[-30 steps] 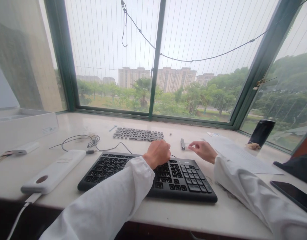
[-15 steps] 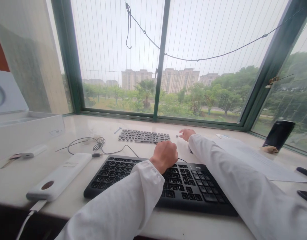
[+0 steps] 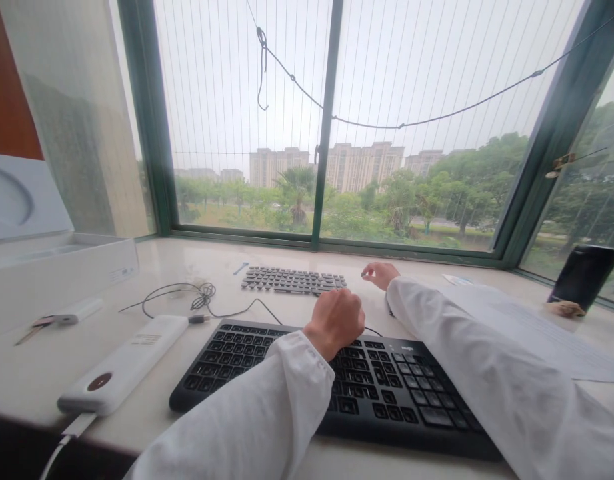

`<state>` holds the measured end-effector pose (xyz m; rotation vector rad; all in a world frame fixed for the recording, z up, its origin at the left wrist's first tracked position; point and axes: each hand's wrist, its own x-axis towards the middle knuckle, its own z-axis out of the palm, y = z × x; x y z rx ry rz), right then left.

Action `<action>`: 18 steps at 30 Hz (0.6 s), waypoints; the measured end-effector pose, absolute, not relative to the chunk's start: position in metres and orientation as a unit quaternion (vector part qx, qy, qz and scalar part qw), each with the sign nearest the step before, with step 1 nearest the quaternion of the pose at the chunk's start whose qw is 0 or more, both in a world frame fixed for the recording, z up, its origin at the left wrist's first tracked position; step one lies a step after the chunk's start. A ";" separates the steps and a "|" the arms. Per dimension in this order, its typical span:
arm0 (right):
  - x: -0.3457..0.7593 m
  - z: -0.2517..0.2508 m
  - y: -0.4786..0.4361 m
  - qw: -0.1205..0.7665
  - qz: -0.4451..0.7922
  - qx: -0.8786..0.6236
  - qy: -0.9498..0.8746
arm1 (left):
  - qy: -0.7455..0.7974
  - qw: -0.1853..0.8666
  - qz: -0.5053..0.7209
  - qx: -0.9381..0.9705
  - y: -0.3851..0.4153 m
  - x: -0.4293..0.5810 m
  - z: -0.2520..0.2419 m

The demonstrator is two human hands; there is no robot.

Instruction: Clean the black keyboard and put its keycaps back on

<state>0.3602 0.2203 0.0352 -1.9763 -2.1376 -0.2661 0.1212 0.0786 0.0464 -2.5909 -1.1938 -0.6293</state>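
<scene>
A black keyboard [image 3: 387,437] lies at the sill's front edge, bare of keycaps over its left and middle parts; caps remain on its number pad. My left hand [image 3: 335,321] is closed in a fist above its upper middle, fingers turned away, so any contents are hidden. Farther back, my right hand [image 3: 381,274] pinches a small dark keycap [image 3: 363,274] between thumb and fingertips, just over the white surface. To its left, loose keycaps [image 3: 291,281] are laid out in rows. A small blue tool [image 3: 241,269] lies beyond their left end.
A white power bank [image 3: 121,367] with a plugged-in cable lies left of the keyboard, near a coiled black cable [image 3: 204,293]. An open white box [image 3: 101,263] stands far left. Paper sheets [image 3: 527,327] and a propped phone [image 3: 584,277] are at right, with the window [image 3: 317,167] behind.
My right fingers have closed on the keycap that lay apart on the surface. My left fist stays over the keyboard. The view has shifted slightly.
</scene>
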 end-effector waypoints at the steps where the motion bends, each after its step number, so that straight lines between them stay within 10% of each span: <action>1: 0.362 0.040 0.209 0.121 -0.096 -0.660 -0.735 | -0.405 0.110 -0.216 -0.882 0.078 0.121 0.047; 18: 0.378 0.063 0.020 0.217 -0.145 -0.484 -0.835 | -0.328 0.084 -0.272 -0.901 0.065 0.131 0.042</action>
